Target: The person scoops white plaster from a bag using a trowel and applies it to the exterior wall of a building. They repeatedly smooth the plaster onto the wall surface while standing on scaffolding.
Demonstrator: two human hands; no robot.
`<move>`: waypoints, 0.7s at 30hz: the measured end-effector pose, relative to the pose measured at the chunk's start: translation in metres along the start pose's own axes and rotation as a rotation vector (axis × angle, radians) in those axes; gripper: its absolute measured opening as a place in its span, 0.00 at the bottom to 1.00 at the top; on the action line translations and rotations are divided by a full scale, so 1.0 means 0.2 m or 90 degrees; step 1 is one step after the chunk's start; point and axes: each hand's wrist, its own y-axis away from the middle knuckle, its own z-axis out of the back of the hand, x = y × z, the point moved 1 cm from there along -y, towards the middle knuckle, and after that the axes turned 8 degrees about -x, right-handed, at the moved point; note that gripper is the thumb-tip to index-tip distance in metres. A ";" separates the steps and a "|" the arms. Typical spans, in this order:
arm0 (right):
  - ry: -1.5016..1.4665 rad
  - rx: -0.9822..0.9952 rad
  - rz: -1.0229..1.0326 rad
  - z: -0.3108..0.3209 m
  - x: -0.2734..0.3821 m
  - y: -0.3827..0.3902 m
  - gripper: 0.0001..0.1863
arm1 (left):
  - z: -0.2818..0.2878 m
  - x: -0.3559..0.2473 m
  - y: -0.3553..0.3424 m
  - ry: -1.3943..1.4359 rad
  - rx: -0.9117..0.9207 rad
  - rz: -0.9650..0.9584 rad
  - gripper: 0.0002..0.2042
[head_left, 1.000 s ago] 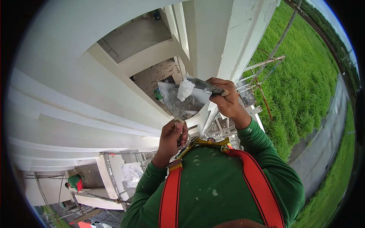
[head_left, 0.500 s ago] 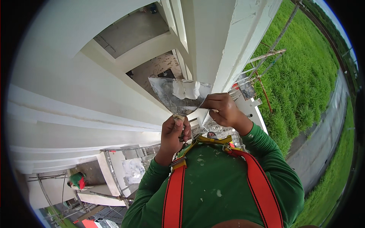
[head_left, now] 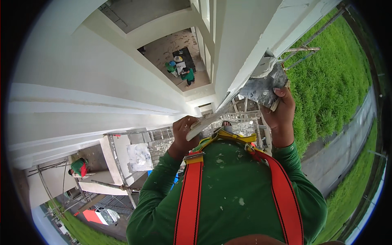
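Observation:
My left hand (head_left: 184, 132) is closed around a putty knife (head_left: 206, 122), seen nearly edge-on, its pale end sticking out past my fingers. The knife's thin blade slants up and right toward the wall corner. My right hand (head_left: 281, 112) grips a broad grey putty blade (head_left: 259, 90) by its beige back edge, thumb on top. White putty (head_left: 263, 67) sits along the far side of that blade, beside the edge of the white wall column (head_left: 249, 41). Whether the blade touches the wall, I cannot tell.
I stand high up, wearing a red harness (head_left: 190, 196). Scaffold poles (head_left: 302, 51) rise at right above grass. Far below, two people (head_left: 188, 75) in green are by a black sheet. Another person (head_left: 78, 166) bends at lower left. A whitish board (head_left: 139, 157) lies left of me.
My right hand has moved up and right with the broad blade, toward the wall edge. My left hand's putty knife has turned from face-on to nearly edge-on, and its visible putty is gone from view.

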 end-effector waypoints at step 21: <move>0.030 0.086 -0.375 -0.14 -0.02 0.20 0.07 | -0.09 -0.02 -0.30 -0.297 -0.074 -0.232 0.10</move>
